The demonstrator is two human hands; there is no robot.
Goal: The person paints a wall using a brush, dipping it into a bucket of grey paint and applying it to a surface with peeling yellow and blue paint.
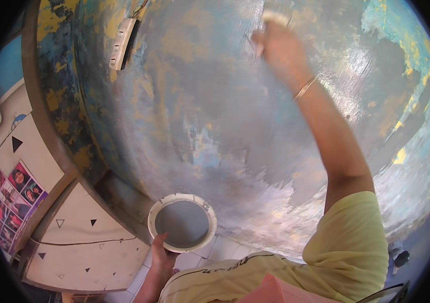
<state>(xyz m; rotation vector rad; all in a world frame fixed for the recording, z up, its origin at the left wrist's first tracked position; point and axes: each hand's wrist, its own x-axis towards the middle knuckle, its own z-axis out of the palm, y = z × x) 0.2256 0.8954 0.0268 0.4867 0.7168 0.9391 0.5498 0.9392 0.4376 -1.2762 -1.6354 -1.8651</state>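
Nearby, a wall-mounted switchboard (pixel 122 44) (triangle-patterned panels (pixel 86 212) farther left), hands (pixel 287 53) (pixel 162 262) around brush (pixel 276 18) and paint bucket (pixel 182 197).

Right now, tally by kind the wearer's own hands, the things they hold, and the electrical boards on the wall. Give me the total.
Hands: 2 (left hand, right hand)
Brush, in the right hand: 1
Bucket of grey paint, in the left hand: 1
Electrical board: 1
Total: 5
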